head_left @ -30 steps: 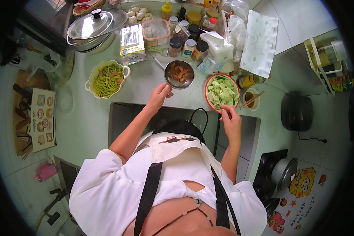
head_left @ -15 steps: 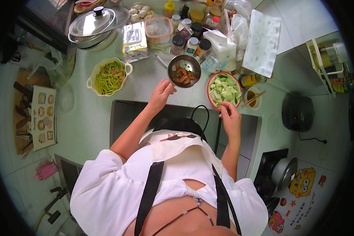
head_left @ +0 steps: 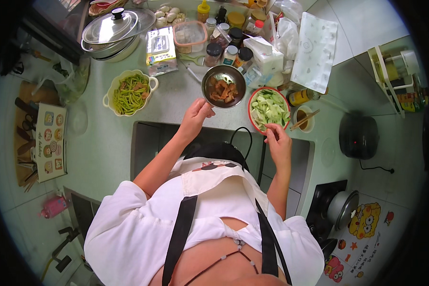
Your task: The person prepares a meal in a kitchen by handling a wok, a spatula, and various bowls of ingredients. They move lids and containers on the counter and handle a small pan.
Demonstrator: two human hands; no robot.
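At the left rim of a steel bowl (head_left: 211,99), the fingers of my left hand (head_left: 195,117) are closed. Reddish-brown cooked meat pieces (head_left: 223,91) lie in the bottom of that bowl, which seems slightly raised off the counter. To its right, a red-rimmed plate (head_left: 249,114) carries a heap of pale green sliced vegetable (head_left: 270,106). My right hand (head_left: 278,138) pinches the near edge of this plate, thumb and fingers together. A cream two-handled dish (head_left: 107,97) of green beans with meat (head_left: 131,94) stands farther left, touched by neither hand.
Behind the bowl stand several seasoning jars (head_left: 229,55), a clear plastic box (head_left: 189,35) and a wipes pack (head_left: 161,50). A lidded pot (head_left: 114,45) sits at the back left. Right of the plate is a cup (head_left: 303,119) with chopsticks across it. The counter has a cut-out (head_left: 145,143) nearest me.
The steel bowl looks slightly larger and nearer, with my left hand still at its rim. The whole view has shifted a little. My right hand stays at the plate's edge.
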